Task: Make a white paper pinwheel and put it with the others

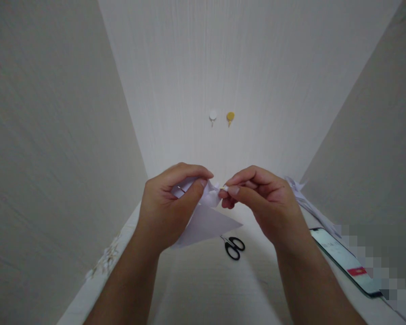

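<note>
Two pinch grips beyond the scissors (pixel 233 247): my left hand (pixel 169 205) holds white sheet (pixel 208 223), my right hand (pixel 265 192) a pale tip (pixel 225 188); overpulling could tear the sheet.

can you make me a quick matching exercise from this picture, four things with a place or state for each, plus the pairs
Things:
1. scissors
2. phone
3. yellow hook
4. white paper

Places or states:
A. held by the left hand
B. lit screen, at the picture's right
C. on the wall, beside a white hook
D. black handles, lying below the hands in the picture

Pairs: 1-D, 2-B, 3-C, 4-A
</note>
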`<act>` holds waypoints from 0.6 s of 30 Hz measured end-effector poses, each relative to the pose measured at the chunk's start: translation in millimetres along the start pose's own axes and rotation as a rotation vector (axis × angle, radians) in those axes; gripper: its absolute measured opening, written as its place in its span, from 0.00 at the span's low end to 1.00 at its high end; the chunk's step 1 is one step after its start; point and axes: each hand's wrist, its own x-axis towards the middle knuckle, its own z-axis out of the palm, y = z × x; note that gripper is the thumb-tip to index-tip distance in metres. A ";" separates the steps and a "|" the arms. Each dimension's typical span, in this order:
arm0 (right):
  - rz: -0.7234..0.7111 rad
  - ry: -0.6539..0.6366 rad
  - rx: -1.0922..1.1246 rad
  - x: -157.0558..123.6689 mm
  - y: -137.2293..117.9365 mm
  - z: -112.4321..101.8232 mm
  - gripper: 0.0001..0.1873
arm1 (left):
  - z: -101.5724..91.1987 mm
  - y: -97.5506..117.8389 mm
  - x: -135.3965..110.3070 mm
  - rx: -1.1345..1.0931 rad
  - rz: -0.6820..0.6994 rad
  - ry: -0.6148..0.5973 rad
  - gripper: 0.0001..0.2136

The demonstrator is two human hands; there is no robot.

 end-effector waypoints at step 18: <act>-0.002 0.019 -0.042 -0.2 0.9 -0.8 0.04 | -4.3 1.1 -0.6 0.055 0.083 -0.173 0.08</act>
